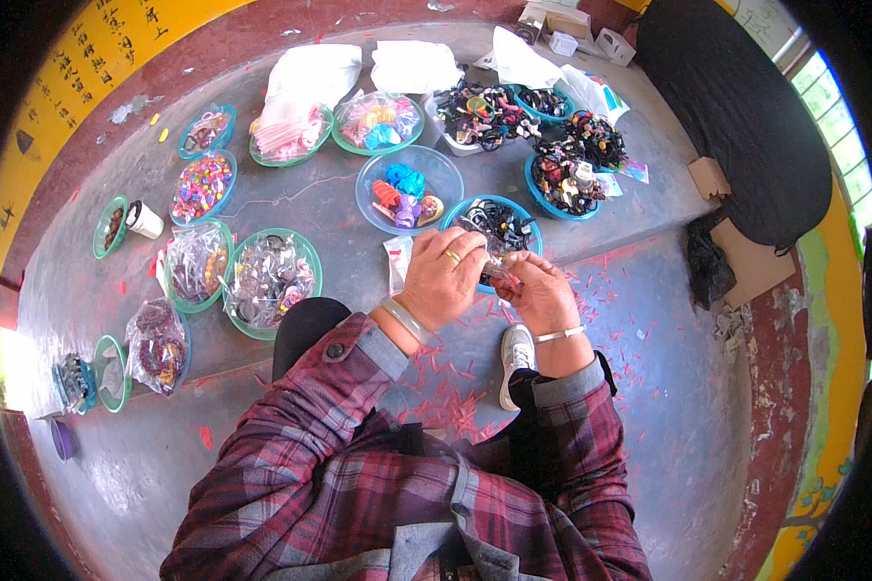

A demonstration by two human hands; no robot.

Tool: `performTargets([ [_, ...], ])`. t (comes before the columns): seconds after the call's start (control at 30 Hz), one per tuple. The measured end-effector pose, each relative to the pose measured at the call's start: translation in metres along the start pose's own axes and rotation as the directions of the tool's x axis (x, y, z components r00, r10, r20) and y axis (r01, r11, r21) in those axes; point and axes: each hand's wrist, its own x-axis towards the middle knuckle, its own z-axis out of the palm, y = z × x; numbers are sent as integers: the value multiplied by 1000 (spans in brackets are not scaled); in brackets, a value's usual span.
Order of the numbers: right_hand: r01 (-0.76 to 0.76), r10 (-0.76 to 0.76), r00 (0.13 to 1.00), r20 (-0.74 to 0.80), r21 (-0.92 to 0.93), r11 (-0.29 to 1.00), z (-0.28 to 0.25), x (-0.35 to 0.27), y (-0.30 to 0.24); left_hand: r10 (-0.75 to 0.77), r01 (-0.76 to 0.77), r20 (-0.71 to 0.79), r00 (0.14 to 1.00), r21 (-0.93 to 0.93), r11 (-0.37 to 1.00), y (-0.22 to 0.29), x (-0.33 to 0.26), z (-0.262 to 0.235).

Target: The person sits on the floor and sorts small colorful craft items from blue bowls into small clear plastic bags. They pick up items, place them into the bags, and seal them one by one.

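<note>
Left hand (443, 278) and right hand (545, 293) pinched a small clear-looking packet (500, 273);
it seemed light, soft and slippery; its edges looked the surest hold.

Reaches forward on bent arms (281, 416); holds left hand (441, 281) and right hand (545, 295) nearly together by front edge of ledge (295, 203); curls left fingers (468, 248) inward; pinches with right fingers (533, 263).

sleeves (286, 416) red-and-grey plaid; basin (541, 238) blue; shoe (515, 360) white; scraps (452, 411) red; ring (452, 256) gold; floor (683, 387) grey.
</note>
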Motion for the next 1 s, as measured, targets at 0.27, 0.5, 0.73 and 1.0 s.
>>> performTargets([
  [0.27, 62, -60, 998, 29, -59, 996, -1, 3, -2, 121, -118, 39, 992, -74, 990, 7, -3, -1],
  [0.5, 343, -414, 910, -17, -529, 776, -11, 7, -15, -9, 38, 104, 995, -287, 957, 11, 12, -10],
  [0.73, 210, -393, 918, 47, -900, 382, -5, -2, -25, -296, 455, 346, 890, -633, 627, -16, 1, 3],
  [1.0, 297, -254, 949, 187, -799, 523, -2, -4, -25, -177, 860, 842, 510, -493, 132, -14, -3, 8],
])
